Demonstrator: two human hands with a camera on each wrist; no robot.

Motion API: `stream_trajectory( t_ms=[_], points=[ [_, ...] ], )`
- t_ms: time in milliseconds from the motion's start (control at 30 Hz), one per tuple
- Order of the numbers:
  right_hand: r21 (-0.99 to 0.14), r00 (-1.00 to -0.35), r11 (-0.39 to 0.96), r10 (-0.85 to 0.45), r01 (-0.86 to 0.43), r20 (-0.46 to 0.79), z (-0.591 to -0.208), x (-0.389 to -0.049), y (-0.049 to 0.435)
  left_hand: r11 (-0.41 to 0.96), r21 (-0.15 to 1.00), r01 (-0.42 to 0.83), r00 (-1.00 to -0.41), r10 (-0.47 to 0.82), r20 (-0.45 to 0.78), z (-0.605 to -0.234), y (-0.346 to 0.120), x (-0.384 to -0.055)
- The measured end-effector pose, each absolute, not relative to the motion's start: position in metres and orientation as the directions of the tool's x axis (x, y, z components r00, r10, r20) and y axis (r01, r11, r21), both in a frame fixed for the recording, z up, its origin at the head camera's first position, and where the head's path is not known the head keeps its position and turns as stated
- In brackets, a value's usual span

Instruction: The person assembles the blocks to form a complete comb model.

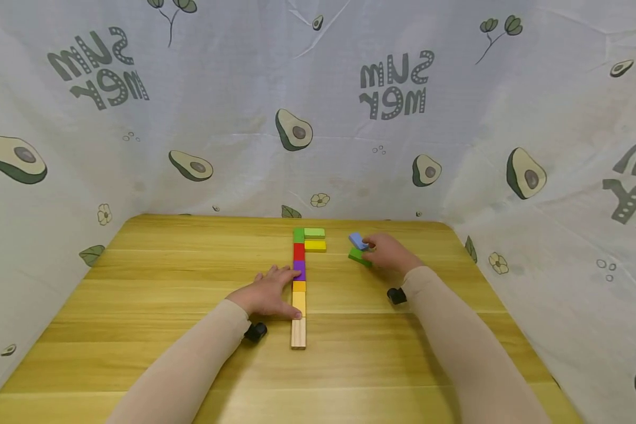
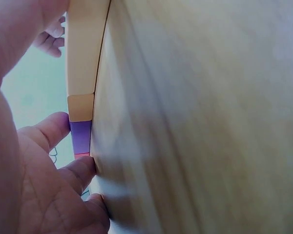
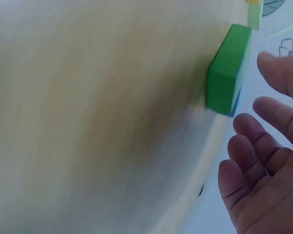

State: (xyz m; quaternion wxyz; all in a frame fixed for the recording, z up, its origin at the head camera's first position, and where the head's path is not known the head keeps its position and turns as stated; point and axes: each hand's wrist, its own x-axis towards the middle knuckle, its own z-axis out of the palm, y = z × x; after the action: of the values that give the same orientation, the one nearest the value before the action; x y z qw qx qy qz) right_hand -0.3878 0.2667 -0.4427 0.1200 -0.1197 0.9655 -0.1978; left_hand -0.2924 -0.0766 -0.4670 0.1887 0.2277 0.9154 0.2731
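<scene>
A straight line of wooden blocks runs down the table: green (image 1: pixel 299 235), red (image 1: pixel 299 252), purple (image 1: pixel 300 268), orange (image 1: pixel 299 286), tan (image 1: pixel 299 301) and bare wood (image 1: pixel 298 334). My left hand (image 1: pixel 267 294) lies spread along its left side, index fingertip on the purple block and thumb near the joint of the tan and bare-wood blocks. To the right, my right hand (image 1: pixel 393 254) is beside a blue block (image 1: pixel 357 240) and another green block (image 1: pixel 358 257). The right wrist view shows its fingers loosely extended, just off the green block (image 3: pixel 228 73).
Against the right side of the line's far end sit a light green block (image 1: pixel 314 233) and a yellow block (image 1: pixel 315 247), both crosswise. A wood-grain table (image 1: pixel 191 259) carries everything. A printed cloth (image 1: pixel 233 118) hangs behind its far edge and along the sides.
</scene>
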Motion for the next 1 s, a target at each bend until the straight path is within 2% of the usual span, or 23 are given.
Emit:
stream_trajectory(
  t_ms=[200, 1000],
  points=[
    [-0.384, -0.936, 0.899, -0.298, -0.21, -0.185, -0.447, -0.381, 0.274, 0.741, 0.595, 0.31, -0.826, 0.52, -0.217, -0.468, -0.077, -0.294],
    [-0.419, -0.936, 0.881, -0.312, -0.219, -0.165, -0.455, -0.378, 0.272, 0.744, 0.591, 0.31, -0.828, 0.517, -0.217, -0.47, -0.077, -0.295]
  ],
)
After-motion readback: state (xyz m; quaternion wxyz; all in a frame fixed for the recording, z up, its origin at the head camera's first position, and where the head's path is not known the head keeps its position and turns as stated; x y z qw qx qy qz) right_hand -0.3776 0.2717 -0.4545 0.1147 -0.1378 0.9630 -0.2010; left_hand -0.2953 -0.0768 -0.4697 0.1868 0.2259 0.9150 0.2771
